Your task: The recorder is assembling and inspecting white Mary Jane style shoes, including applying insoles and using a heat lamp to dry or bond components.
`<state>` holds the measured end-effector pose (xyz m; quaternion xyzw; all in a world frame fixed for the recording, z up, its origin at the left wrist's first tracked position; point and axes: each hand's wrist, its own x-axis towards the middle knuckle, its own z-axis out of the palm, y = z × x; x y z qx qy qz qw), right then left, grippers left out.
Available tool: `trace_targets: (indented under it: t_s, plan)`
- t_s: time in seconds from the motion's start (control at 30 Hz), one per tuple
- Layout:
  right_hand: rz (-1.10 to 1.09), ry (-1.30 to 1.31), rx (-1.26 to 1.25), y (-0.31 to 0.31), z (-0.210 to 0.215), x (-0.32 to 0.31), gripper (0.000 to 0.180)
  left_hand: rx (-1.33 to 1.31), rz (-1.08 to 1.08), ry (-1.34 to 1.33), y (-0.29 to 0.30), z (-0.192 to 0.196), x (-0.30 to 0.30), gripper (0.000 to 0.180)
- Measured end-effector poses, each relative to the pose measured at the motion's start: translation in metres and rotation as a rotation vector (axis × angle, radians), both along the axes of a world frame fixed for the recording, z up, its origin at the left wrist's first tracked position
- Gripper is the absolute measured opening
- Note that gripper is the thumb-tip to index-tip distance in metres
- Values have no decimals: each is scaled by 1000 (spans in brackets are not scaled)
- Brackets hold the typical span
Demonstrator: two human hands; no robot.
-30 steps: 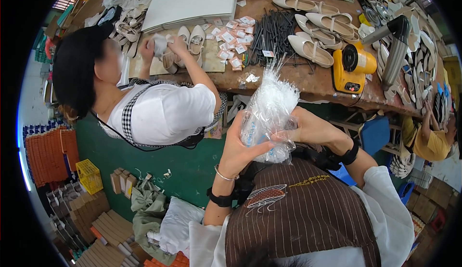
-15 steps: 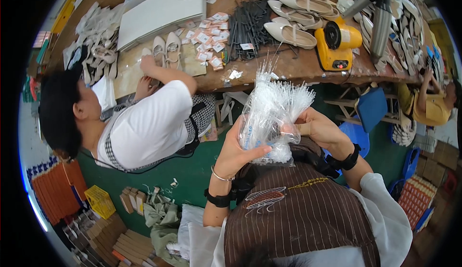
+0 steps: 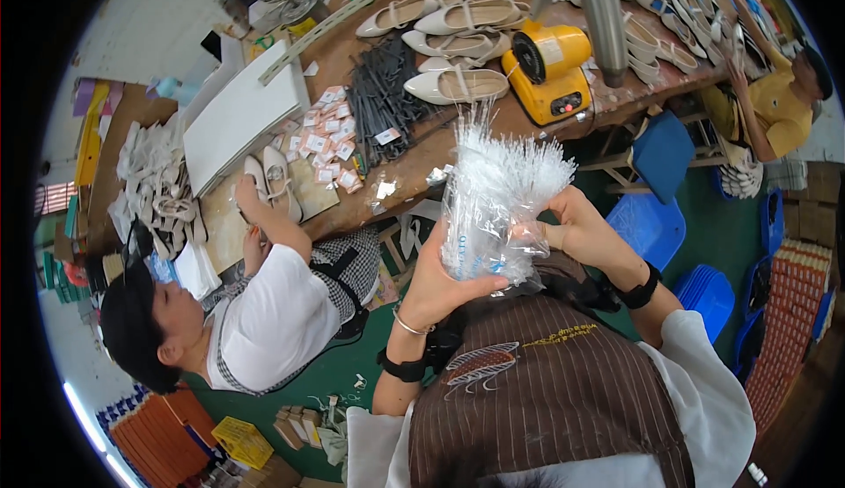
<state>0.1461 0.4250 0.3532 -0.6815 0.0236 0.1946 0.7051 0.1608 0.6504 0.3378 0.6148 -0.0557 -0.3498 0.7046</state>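
A clear plastic bag point(image 3: 482, 246) with pale blue print is held up before my apron. Thin clear plastic strands point(image 3: 519, 167), which look like tag fasteners, fan out of its top in a bristly bundle. My left hand point(image 3: 440, 278) is closed round the bag's left side, its thumb across the front. On the other side my right hand point(image 3: 583, 234) pinches the bag's edge, with bent fingers and the thumb pressed in. Whether it also grips some strands cannot be made out. The bag hangs clear of the workbench point(image 3: 400, 190).
Along the bench lie beige shoes point(image 3: 458, 85), black ties point(image 3: 383, 92), small orange-and-white tags point(image 3: 326, 136) and a yellow machine point(image 3: 550, 74). A person in a white shirt point(image 3: 273, 312) works close at left. Blue tubs point(image 3: 647, 228) and a blue-seated stool point(image 3: 664, 155) stand at right.
My view has turned, so the bench and the person have slid left and tilted. Both hands still hold the bag, which now shows more of its printed front.
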Motion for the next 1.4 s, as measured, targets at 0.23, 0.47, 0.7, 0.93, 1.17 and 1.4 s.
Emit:
trace_targets:
  t_s: [0.23,0.47,0.7,0.93,1.17,1.4]
  plan:
    - [-100,46,156,-25,-4,-6,19,60,-49,86,-8,1,-2,75]
    - [-11,-223,-41,-47,1,-2,23,-92,47,7,-27,-11,-7,63]
    - [51,-354,-198,-42,-9,-9,33,-101,181,117,-53,-4,-5,63]
    - [-62,-83,-30,-47,-8,-9,29,-36,11,-55,-56,-4,-2,78]
    - [-5,-185,-338,-51,20,-1,27,-82,91,-23,-56,-7,-1,81]
    - [78,-129,-358,-48,18,5,25,-111,170,33,-56,2,2,77]
